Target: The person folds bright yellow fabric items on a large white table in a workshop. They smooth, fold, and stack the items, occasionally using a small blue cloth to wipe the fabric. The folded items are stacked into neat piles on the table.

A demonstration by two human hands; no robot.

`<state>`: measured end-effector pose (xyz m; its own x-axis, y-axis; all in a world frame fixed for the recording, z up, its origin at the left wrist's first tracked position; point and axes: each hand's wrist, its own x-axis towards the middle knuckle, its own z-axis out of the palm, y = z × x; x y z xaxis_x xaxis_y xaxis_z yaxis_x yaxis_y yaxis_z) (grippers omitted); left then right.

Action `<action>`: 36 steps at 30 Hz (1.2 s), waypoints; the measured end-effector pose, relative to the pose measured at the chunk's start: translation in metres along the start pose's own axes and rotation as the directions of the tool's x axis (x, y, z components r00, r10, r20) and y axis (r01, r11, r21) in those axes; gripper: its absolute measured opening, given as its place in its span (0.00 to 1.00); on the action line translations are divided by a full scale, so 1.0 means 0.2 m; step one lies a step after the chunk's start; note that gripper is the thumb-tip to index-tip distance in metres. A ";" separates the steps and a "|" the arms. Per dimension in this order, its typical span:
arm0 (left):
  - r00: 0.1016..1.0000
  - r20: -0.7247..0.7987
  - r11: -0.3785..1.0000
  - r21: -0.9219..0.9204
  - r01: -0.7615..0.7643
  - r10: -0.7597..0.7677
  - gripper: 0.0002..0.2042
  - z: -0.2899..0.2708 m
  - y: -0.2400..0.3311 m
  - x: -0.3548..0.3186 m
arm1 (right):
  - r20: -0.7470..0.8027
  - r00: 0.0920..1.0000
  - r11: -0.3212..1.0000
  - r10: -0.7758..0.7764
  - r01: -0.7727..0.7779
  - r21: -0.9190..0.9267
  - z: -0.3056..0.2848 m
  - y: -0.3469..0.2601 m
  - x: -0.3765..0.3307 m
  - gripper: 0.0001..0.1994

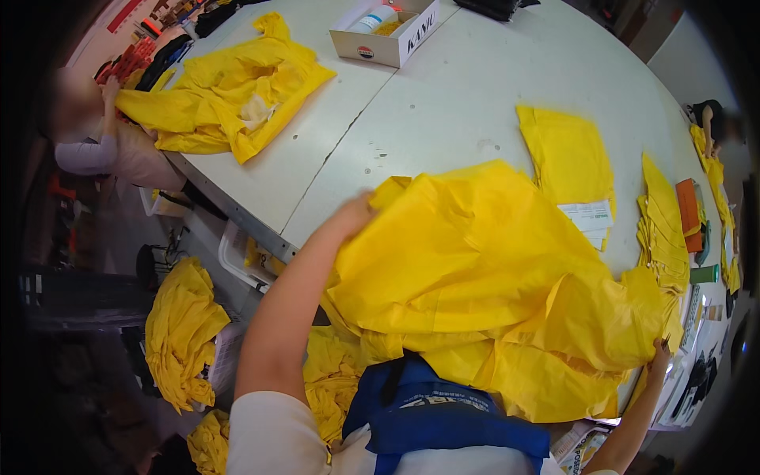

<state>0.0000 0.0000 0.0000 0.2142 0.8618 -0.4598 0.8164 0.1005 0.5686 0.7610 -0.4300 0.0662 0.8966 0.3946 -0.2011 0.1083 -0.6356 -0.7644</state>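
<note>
A large yellow garment (475, 245) of thin, creased fabric spreads over the near edge of the worktable and hangs down in front of me. My left hand (358, 215) is closed on its upper left edge, the fingers partly hidden by the cloth. At the lower right, my right hand (662, 353) pinches the garment's other end; a small dark spot shows at the fingertips, too small to name. Beyond the garment lies a folded yellow piece (566, 154) with a white printed paper (587, 220) on it. To the right is a stack of yellow pieces (663, 226).
The white table (443, 103) carries an open carton (385, 36) at the far side. A co-worker (111, 134) at the left handles another yellow garment (229, 87); another person stands far right. Yellow cloth heaps (182, 332) sit at lower left. A green roll (704, 275) lies right.
</note>
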 end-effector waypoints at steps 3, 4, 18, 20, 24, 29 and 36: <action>0.850 0.526 0.978 0.164 -0.130 0.025 0.29 -0.02 0.35 -0.45 | 0.019 0.997 0.993 0.078 -0.076 -0.094 -0.04 0.13 -0.20 0.13; 0.761 0.641 0.953 0.156 -0.259 0.102 0.30 -0.07 0.40 -0.62 | 0.003 0.994 0.991 0.112 -0.112 -0.069 0.11 0.13 -0.30 0.13; 0.780 0.611 0.959 -0.119 0.256 -0.132 0.13 0.20 0.21 -0.05 | 0.079 0.997 0.998 0.021 -0.025 0.050 0.07 -0.06 -0.15 0.25; 0.681 0.718 0.946 -0.102 0.308 -0.144 0.14 0.23 0.21 -0.06 | 0.089 0.994 0.994 0.060 -0.068 0.088 0.15 -0.12 -0.23 0.25; 0.781 0.622 0.620 -0.592 0.516 -0.055 0.14 0.25 0.25 -0.13 | 0.083 0.993 0.986 0.083 -0.094 0.137 0.17 0.02 -0.19 0.24; 0.938 0.327 0.931 -0.365 0.011 0.117 0.08 0.05 0.15 -0.02 | 0.155 0.972 0.985 0.175 -0.174 -0.020 0.32 -0.24 -0.35 0.25; 0.928 -0.350 0.696 -0.635 -0.335 0.128 0.13 -1.29 0.41 -0.17 | -0.156 0.967 0.828 -0.203 0.255 0.500 -0.40 -0.02 0.06 0.24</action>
<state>-0.0783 0.1081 0.2384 0.1152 0.9866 -0.1155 0.1553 0.0969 0.9831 0.8063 -0.4759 0.1157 0.9117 0.4070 0.0563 0.1031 -0.0939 -0.9902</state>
